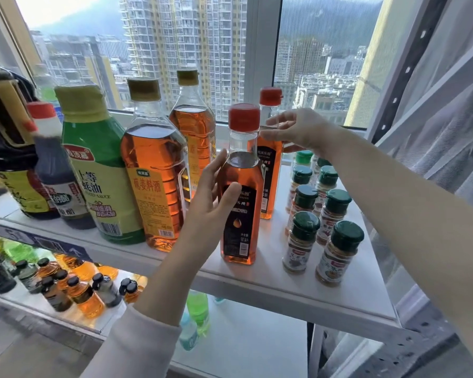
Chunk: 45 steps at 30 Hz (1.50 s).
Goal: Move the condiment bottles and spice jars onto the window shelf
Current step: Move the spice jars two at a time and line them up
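On the white window shelf [284, 276] stand two red-capped oil bottles. My left hand [213, 195] holds the front oil bottle [241, 214], thumb across its black label and fingers behind its left side. My right hand [298, 129] reaches from the right to the rear oil bottle [269, 170], with straight thumb and index fingertips touching its neck. Both bottles stand upright on the shelf. Several green-capped spice jars [322, 214] stand in rows on the shelf's right part. Left of my hands stand two amber cooking-wine bottles [156, 186], a green oyster-sauce bottle [101, 170] and dark vinegar and soy bottles [58, 181].
A lower shelf [66, 320] at the left carries several small amber and dark bottles. Green and blue bottles [197, 317] stand on a white surface below. The window pane rises behind the shelf, and a perforated metal upright [402, 69] and a curtain flank it on the right.
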Motion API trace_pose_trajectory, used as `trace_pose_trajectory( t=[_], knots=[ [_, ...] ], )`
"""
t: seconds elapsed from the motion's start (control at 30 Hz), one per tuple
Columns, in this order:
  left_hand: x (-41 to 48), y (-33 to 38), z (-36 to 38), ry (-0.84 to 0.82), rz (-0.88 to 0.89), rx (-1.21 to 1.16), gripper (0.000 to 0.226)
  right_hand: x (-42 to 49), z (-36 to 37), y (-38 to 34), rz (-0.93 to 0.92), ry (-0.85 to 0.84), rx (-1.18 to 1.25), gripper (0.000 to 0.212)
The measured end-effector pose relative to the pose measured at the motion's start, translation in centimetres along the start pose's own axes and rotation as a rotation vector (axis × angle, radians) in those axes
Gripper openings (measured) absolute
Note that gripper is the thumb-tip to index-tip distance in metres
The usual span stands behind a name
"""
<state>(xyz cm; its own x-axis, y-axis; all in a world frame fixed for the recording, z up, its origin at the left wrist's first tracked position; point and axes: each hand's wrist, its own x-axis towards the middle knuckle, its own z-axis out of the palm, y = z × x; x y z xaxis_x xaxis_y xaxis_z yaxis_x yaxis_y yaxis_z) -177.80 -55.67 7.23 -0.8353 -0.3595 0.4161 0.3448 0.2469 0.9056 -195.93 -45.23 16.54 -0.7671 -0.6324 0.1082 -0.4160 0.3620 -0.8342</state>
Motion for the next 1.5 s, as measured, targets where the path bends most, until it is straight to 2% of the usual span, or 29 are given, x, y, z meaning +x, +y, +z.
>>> trace_pose_trajectory(
  t=[0.1,0.57,0.77,0.93,1.03,1.23,1.3,1.37,1.5],
  knots=[
    [0.2,-0.3,-0.2,-0.01,-0.01,-0.052,0.047,-0.1,-0.2,0.0,0.0,0.004,0.01,0.047],
    [0.6,-0.4,-0.1,-0.06,0.005,-0.113,0.04,-0.3,-0.4,0.2,0.025,-0.024,0.05,0.046],
    [0.2,-0.2,0.0,-0.057,0.016,-0.088,0.052,-0.3,-0.3,0.4,0.021,0.004,0.017,0.051],
    [-0.1,0.1,-0.6,-0.061,0.049,0.023,0.07,-0.6,-0.3,-0.1,0.019,-0.001,-0.02,0.064],
    [-0.7,1.6,-2.0,0.01,0.147,0.109,0.067,-0.9,-1.5,-1.7,-0.009,0.031,0.009,0.072],
    [-0.1,7.0,-7.4,0.235,0.421,0.107,0.04,-0.8,-3.6,-8.9,-0.259,0.188,-0.066,0.055],
    [1.2,7.9,-9.1,0.288,0.418,0.134,0.034,-0.1,-3.0,-11.6,-0.315,0.194,-0.105,0.054],
    [2.7,8.5,-10.0,0.311,0.384,0.199,0.038,1.4,-1.6,-13.5,-0.33,0.163,-0.176,0.054],
    [4.9,8.4,-10.3,0.298,0.248,0.329,0.053,5.0,2.0,-15.3,-0.286,-0.016,-0.438,0.055]
  ],
)
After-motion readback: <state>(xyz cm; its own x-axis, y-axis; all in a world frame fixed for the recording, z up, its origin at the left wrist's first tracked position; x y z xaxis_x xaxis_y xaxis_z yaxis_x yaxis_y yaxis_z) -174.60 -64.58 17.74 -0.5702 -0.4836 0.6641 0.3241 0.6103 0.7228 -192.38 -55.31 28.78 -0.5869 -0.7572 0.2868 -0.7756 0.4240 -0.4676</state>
